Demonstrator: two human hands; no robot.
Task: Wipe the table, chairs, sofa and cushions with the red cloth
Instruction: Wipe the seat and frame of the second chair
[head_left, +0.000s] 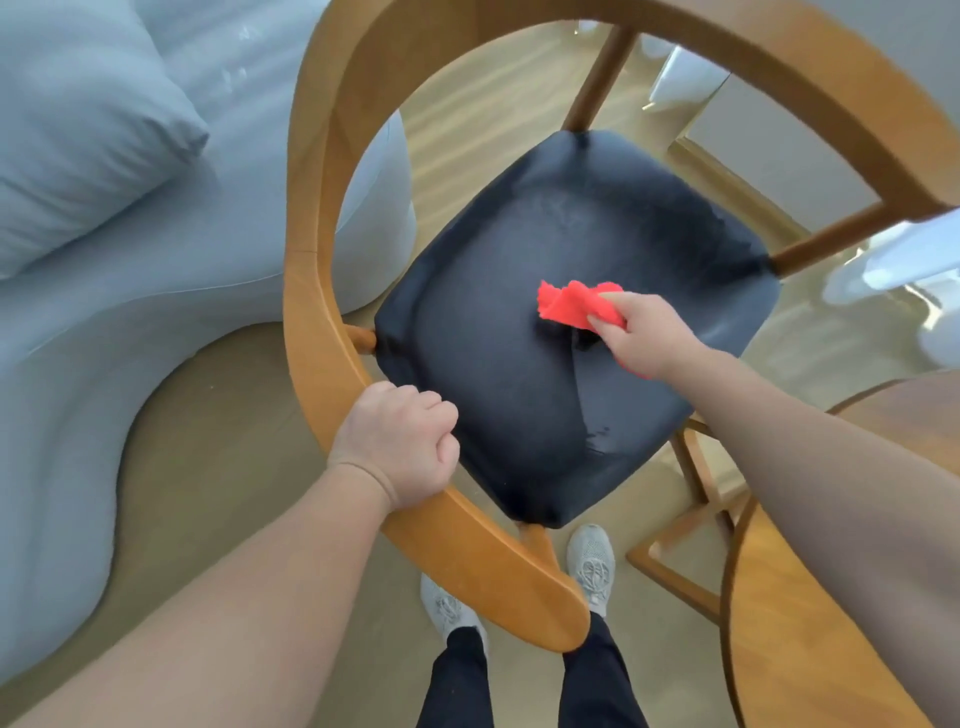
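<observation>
Near the centre of the frame the right hand (649, 332) pinches the red cloth (571, 304) between curled fingers and thumb and presses it onto the dark seat (493, 374) of the chair. Lower and to the left, the left hand (400, 441) is closed in a fist round the chair's curved wooden rail (311, 234), bracing it.

The cloth is bunched into a small wad, so each stroke probably covers only a narrow strip. The seat's corners at upper centre and bottom centre could easily be missed. The pinch takes just one end of the cloth, so a hard drag across the grippy seat may pull it free. A crease and scuffed patch run toward the seat's lower right; the wad could catch there.

If the left hand hauls on the rail, the chair may tip toward the feet at bottom centre. The pale sofa (78, 415) at left, its cushion (78, 130) at upper left and the wooden table (810, 623) at lower right lie well apart from the cloth. Nothing shows whether they have been wiped.
</observation>
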